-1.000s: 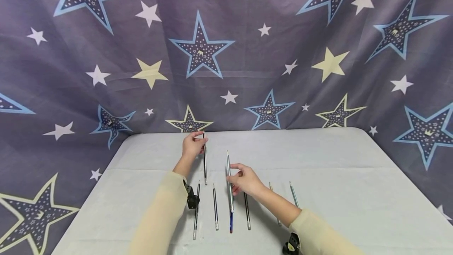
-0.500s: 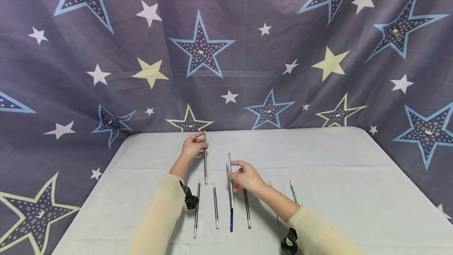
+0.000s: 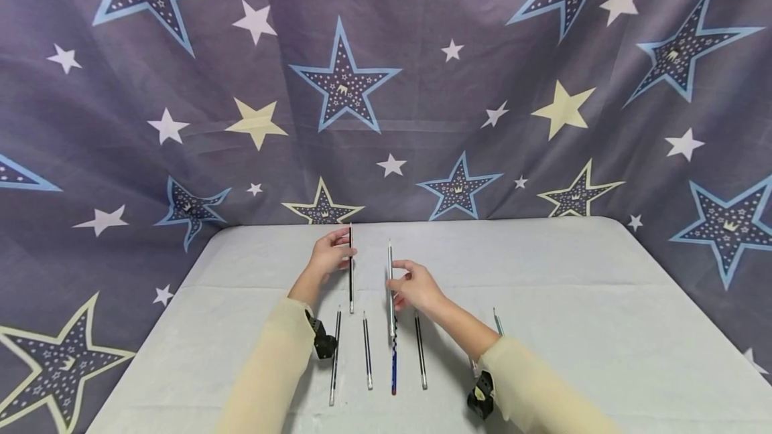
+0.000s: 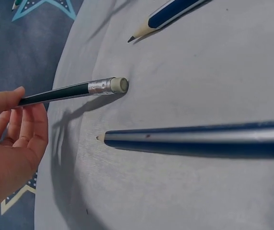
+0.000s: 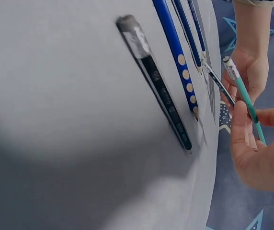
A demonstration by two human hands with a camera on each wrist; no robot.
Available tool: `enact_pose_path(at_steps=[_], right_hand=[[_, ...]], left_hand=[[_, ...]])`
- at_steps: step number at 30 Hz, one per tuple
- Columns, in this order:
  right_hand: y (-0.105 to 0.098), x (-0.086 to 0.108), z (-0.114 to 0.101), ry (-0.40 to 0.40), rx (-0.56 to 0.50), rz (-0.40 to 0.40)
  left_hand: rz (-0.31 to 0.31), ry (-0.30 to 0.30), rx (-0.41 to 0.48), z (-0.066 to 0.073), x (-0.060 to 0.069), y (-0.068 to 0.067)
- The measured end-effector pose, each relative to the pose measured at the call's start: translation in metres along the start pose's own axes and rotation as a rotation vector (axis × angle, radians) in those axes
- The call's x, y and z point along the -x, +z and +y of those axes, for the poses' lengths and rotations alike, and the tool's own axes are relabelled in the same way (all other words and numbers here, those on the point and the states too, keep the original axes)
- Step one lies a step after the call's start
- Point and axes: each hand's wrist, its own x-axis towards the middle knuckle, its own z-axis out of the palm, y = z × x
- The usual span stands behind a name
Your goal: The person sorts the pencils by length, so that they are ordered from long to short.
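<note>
Right hand (image 3: 417,288) has edged farther up the table (image 3: 573,300) with its teal pencil (image 5: 244,93), so more of the dotted blue pencil (image 3: 395,370) shows now. It's pinching the teal one between thumb and fingers, eraser end facing back toward me. Left hand (image 3: 328,254) has barely budged, pinching a dark pencil (image 3: 352,280) near the far edge. Black pencil (image 3: 420,353) lies just right of the dotted blue one, btw.

No lettering can be read: marks along the black pencil (image 5: 162,91) are blurred; small crown signs (image 3: 342,90) stand inside large stars (image 3: 345,71) on the backdrop cloth (image 3: 416,112).
</note>
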Motion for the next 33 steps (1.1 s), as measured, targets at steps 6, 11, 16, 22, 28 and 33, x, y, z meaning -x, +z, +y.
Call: enact_pose_path(at_steps=[6,11,16,22,28,33], right_hand=[[-0.001,-0.013,-0.002,0.014,0.012,0.03],[-0.001,-0.019,-0.007,0.026,0.034,0.047],[0.0,-0.024,-0.012,0.036,0.042,0.052],[0.002,-0.033,-0.017,0.029,0.062,0.069],[0.008,-0.04,-0.018,0.03,0.067,0.074],[0.012,-0.045,-0.014,0.025,0.07,0.083]], left_hand=[[0.011,-0.006,-0.002,-0.003,0.0,0.0],[0.03,-0.018,0.004,-0.006,0.0,0.001],[0.041,-0.013,0.01,-0.007,0.001,0.0],[0.041,-0.003,0.015,-0.008,0.001,0.001],[0.048,0.004,0.013,-0.008,0.002,0.002],[0.053,0.012,-0.001,-0.008,0.002,0.004]])
